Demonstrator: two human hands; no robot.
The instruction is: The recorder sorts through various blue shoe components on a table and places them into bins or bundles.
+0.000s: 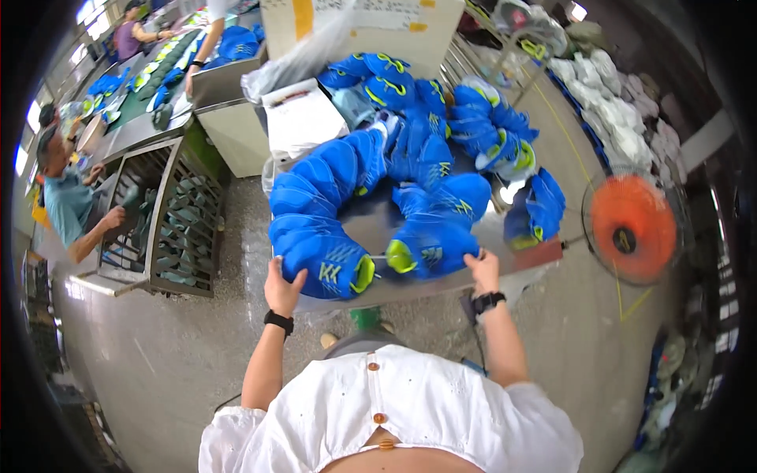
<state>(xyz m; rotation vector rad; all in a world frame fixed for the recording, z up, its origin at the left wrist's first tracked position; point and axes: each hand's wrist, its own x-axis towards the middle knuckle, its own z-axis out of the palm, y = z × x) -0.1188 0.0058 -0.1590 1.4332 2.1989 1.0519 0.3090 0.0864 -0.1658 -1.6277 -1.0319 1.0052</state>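
On a metal-topped table (378,298) lie blue shoe uppers with lime-green linings, nested into curved rows. My left hand (282,287) grips the toe side of the nearest upper (323,264) in the left row, thumb and fingers around its edge. My right hand (483,270) holds the outer edge of the nearest upper (441,248) in the right row; its fingertips are partly hidden. The lime-green heel openings of these two uppers face each other across a small gap. Farther back, more uppers (418,150) curve toward the far edge.
A white stack of sheets (303,126) and a plastic bag sit at the table's back left. An orange fan (635,229) stands to the right. At left, a person (71,197) works beside a slatted cart (183,225). White sacks (607,98) line the far right.
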